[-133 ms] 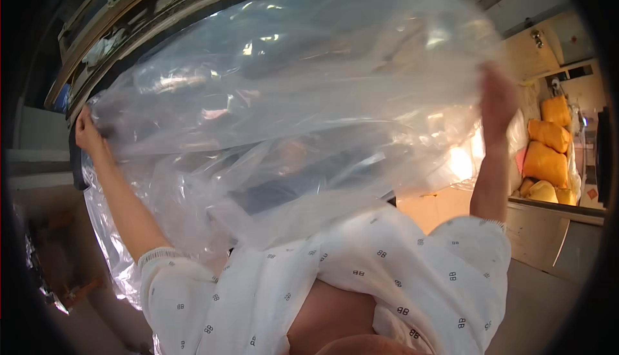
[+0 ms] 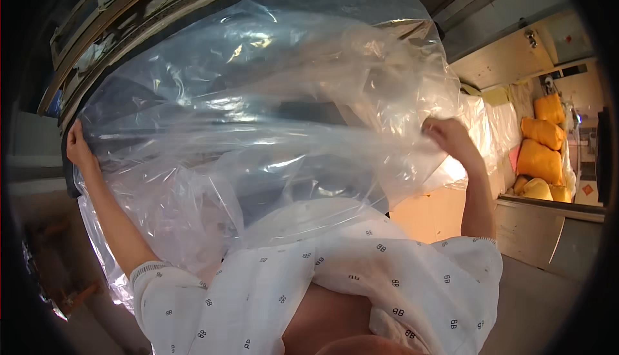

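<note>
Overhead in the head view, a large clear plastic bag (image 2: 258,123) is stretched wide between raised arms. Left hand (image 2: 80,148) clutches its left edge; right hand (image 2: 448,137) pinches its right edge. Yellow sacks (image 2: 541,155) sit far right.

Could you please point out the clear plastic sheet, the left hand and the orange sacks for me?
Plastic sheet (image 2: 258,110): head view, its wrinkled middle.
Left hand (image 2: 80,148): head view, back of the hand gripping the sheet's edge.
Orange sacks (image 2: 540,159): head view, the middle sack's side.
</note>
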`<act>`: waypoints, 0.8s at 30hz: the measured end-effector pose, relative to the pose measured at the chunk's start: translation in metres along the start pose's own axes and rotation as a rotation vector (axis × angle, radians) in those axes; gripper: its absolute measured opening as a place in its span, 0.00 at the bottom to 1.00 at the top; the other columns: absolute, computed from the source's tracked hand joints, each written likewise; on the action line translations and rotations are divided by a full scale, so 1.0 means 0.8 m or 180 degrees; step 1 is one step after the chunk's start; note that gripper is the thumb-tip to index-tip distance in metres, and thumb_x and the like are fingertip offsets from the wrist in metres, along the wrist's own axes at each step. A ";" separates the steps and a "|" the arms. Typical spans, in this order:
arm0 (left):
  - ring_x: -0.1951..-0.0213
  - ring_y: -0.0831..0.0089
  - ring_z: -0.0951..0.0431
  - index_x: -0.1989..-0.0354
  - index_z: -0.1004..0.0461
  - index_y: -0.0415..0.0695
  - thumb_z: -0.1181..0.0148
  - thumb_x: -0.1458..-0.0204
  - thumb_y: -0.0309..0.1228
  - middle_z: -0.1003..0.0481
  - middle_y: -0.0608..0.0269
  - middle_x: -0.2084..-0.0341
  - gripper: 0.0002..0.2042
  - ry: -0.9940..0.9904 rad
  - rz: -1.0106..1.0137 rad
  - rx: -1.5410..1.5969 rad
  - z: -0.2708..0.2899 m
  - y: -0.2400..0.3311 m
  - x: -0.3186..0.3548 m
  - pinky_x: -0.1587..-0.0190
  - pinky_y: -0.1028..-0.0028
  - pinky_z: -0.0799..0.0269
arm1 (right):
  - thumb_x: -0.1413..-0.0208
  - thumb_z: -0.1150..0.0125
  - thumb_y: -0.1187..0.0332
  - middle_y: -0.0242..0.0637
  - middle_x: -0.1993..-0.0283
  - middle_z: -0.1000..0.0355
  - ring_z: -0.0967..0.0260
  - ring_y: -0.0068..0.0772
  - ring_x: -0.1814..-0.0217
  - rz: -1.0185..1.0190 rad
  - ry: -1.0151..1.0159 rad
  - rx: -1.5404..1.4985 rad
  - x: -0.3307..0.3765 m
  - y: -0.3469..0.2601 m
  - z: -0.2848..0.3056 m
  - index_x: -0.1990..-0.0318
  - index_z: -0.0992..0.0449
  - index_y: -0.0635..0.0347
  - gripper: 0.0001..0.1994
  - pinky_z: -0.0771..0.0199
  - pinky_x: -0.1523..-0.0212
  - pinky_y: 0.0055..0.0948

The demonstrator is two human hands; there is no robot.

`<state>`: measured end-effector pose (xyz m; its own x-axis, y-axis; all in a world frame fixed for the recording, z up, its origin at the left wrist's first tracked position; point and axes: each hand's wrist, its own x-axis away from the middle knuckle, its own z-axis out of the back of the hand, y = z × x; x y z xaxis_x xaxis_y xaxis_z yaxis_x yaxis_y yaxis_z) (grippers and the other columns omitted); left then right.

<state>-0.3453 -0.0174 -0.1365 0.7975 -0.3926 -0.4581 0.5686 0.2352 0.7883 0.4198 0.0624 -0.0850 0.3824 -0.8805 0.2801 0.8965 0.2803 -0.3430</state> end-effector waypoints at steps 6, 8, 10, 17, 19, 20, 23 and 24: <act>0.65 0.78 0.28 0.64 0.23 0.41 0.41 0.53 0.40 0.24 0.66 0.67 0.15 -0.0306 -0.0077 -0.0131 -0.015 0.000 -0.004 0.58 0.80 0.36 | 0.51 0.49 0.68 0.39 0.74 0.28 0.30 0.36 0.70 0.0199 -0.0196 -0.0104 0.011 -0.039 0.025 0.68 0.27 0.57 0.06 0.32 0.68 0.33; 0.65 0.78 0.28 0.64 0.23 0.41 0.40 0.53 0.41 0.23 0.66 0.67 0.15 -0.0226 0.0036 -0.0110 -0.009 -0.008 -0.005 0.58 0.80 0.36 | 0.51 0.50 0.72 0.43 0.68 0.27 0.29 0.33 0.66 0.0770 0.2402 -0.0342 0.007 -0.068 0.078 0.67 0.27 0.64 0.07 0.31 0.64 0.31; 0.65 0.78 0.28 0.65 0.22 0.41 0.40 0.54 0.41 0.24 0.66 0.68 0.16 -0.0128 0.0059 -0.0151 0.004 -0.028 -0.005 0.58 0.80 0.37 | 0.52 0.51 0.78 0.47 0.65 0.27 0.29 0.32 0.62 0.1417 0.4637 -0.0320 0.027 -0.101 0.090 0.67 0.28 0.71 0.07 0.30 0.61 0.28; 0.63 0.78 0.28 0.64 0.23 0.42 0.41 0.53 0.41 0.24 0.66 0.67 0.15 -0.0462 -0.0094 -0.0211 -0.007 -0.013 -0.004 0.56 0.80 0.37 | 0.55 0.49 0.73 0.34 0.64 0.27 0.30 0.38 0.61 0.0091 -0.1621 0.1326 0.036 0.022 -0.072 0.54 0.28 0.44 0.18 0.30 0.62 0.35; 0.63 0.78 0.29 0.64 0.23 0.42 0.41 0.53 0.41 0.24 0.66 0.67 0.15 -0.0481 -0.0134 -0.0276 -0.003 -0.011 -0.003 0.56 0.80 0.37 | 0.52 0.46 0.67 0.32 0.60 0.27 0.30 0.37 0.59 0.0230 -0.2045 0.0539 0.046 0.019 -0.107 0.58 0.25 0.42 0.13 0.30 0.59 0.34; 0.63 0.78 0.29 0.63 0.23 0.42 0.41 0.53 0.41 0.24 0.66 0.67 0.15 -0.0486 -0.0202 -0.0358 0.000 -0.009 -0.003 0.56 0.80 0.38 | 0.52 0.46 0.67 0.32 0.60 0.27 0.30 0.37 0.59 0.0214 -0.2057 0.0505 0.041 0.014 -0.110 0.58 0.25 0.42 0.13 0.30 0.59 0.34; 0.63 0.78 0.29 0.63 0.23 0.42 0.41 0.53 0.40 0.24 0.65 0.67 0.15 -0.0432 -0.0110 -0.0515 0.005 -0.001 0.002 0.56 0.80 0.37 | 0.52 0.44 0.61 0.34 0.67 0.27 0.30 0.36 0.66 0.0017 -0.1715 0.0350 -0.022 0.012 -0.093 0.56 0.26 0.44 0.14 0.31 0.63 0.33; 0.63 0.78 0.29 0.63 0.23 0.42 0.41 0.53 0.40 0.24 0.65 0.67 0.15 -0.0460 -0.0130 -0.0502 0.004 -0.004 0.000 0.56 0.80 0.37 | 0.53 0.42 0.59 0.35 0.67 0.29 0.32 0.33 0.68 0.0198 -0.0740 -0.0153 -0.050 0.026 -0.093 0.55 0.27 0.49 0.16 0.32 0.65 0.31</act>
<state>-0.3479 -0.0212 -0.1380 0.7423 -0.5254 -0.4158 0.6335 0.3483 0.6909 0.4066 0.0747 -0.1703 0.4827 -0.7489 0.4540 0.8601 0.3078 -0.4068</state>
